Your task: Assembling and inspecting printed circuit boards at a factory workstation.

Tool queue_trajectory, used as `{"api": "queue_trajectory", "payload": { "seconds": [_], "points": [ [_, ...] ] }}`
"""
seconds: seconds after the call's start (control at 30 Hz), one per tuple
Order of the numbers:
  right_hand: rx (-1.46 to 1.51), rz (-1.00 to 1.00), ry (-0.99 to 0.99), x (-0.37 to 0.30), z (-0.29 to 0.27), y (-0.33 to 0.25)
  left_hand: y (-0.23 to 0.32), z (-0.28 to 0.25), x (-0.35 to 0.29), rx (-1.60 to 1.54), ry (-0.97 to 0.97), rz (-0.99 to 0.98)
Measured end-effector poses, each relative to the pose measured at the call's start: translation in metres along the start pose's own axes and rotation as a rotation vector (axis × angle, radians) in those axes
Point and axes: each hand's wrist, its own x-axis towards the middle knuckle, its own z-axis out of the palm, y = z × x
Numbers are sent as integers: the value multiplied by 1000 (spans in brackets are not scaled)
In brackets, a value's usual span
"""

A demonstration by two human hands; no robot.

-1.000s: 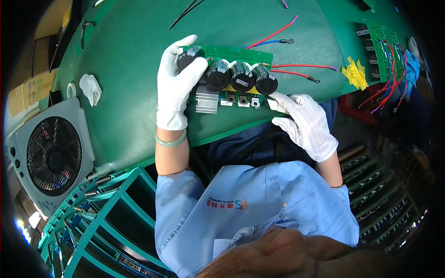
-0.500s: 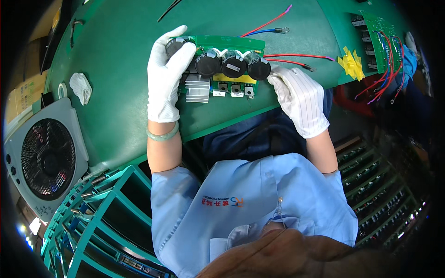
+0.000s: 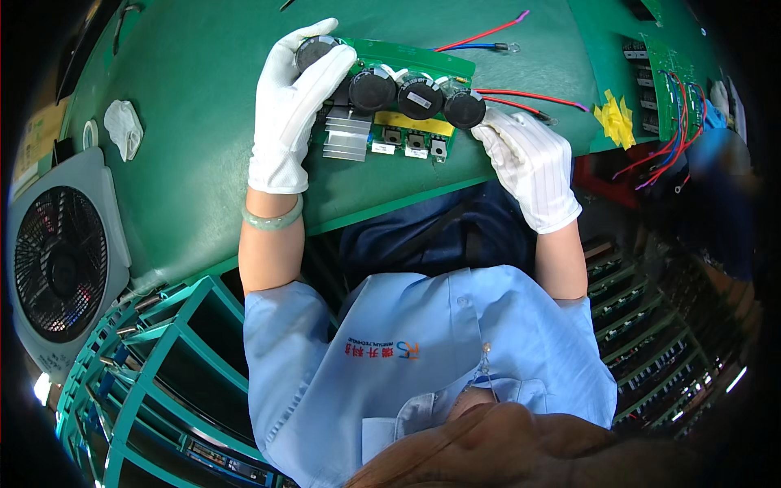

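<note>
Both my hands wear white gloves and hold a green circuit board (image 3: 407, 61) above the table, one at each end. My left hand (image 3: 285, 122) is closed round the left end, thumb and fingers about the leftmost black capacitor (image 3: 316, 54). My right hand (image 3: 529, 167) is pinched at the right end, against the rightmost capacitor (image 3: 464, 109); its fingertips are partly hidden. A row of large round capacitors faces up. Below them sit a silver heat sink (image 3: 346, 134), a yellow strip (image 3: 439, 127) and small black parts. Red wires (image 3: 541, 97) and a blue wire trail rightward.
A green table mat (image 3: 195, 163) lies beneath. To the left are a crumpled white glove (image 3: 124, 130) and a grey fan (image 3: 61, 264). Yellow tape (image 3: 615, 119) sticks near the right edge. Beyond it another person is beside a second wired board (image 3: 671, 65). Teal racks (image 3: 150, 374) stand below left.
The view has shifted a little, so the board and my hands sit slightly higher. The board is tilted slightly more, its right end lower. Both hands keep their places on it.
</note>
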Motion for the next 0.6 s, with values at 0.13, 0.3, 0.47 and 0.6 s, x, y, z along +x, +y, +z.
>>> {"api": "queue_trajectory", "payload": {
  "seconds": [0.13, 0.3, 0.47, 0.6],
  "points": [
    [12, -22, -59, 1, 1, 2, 0, 0, 0, -3, -1, -1],
    [33, 66, -89, 8, 3, -7, 2, 4, 0, 2, 27, -4],
    [9, 69, -100, 16, -3, -26, 0, 6, 1, -38, 16, -8],
    [44, -117, -22, 17, -28, -61, -2, 7, 2, -25, -9, 3]
  ]
}}
